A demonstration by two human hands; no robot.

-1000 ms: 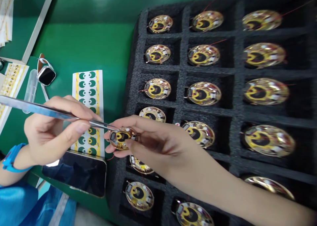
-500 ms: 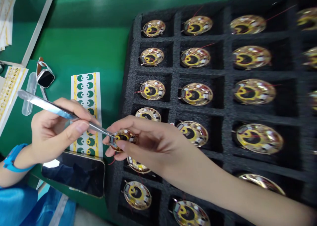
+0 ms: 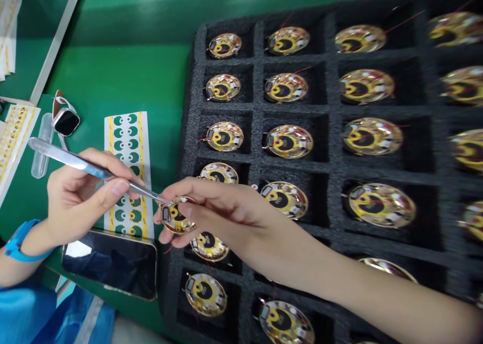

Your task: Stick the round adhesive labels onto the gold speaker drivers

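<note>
Metal tweezers (image 3: 75,163) are pinched between the thumb and fingers of my left hand (image 3: 81,198). Their tip reaches the upper left rim of a round gold part (image 3: 175,216); whether it touches is too small to tell. That part is gripped by my right hand (image 3: 226,213), with the thumb over its face and fingertips below. It has a yellow and black sticker, and a thin red wire hangs beneath it. Similar gold parts, one (image 3: 224,135) among them, lie in the compartments of a black foam tray (image 3: 258,148) under and beyond my right arm.
Left of the tray lies a sticker sheet (image 3: 145,158). A phone (image 3: 113,263) lies below my left hand. A smartwatch (image 3: 66,120), a clear plastic case (image 3: 41,158) and more sticker sheets (image 3: 18,133) are at the left on the green table (image 3: 151,72).
The gold part in my right hand has turned so more of its left side shows. The tweezer tip has shifted slightly left and up. The tray appears a little further left in view.
</note>
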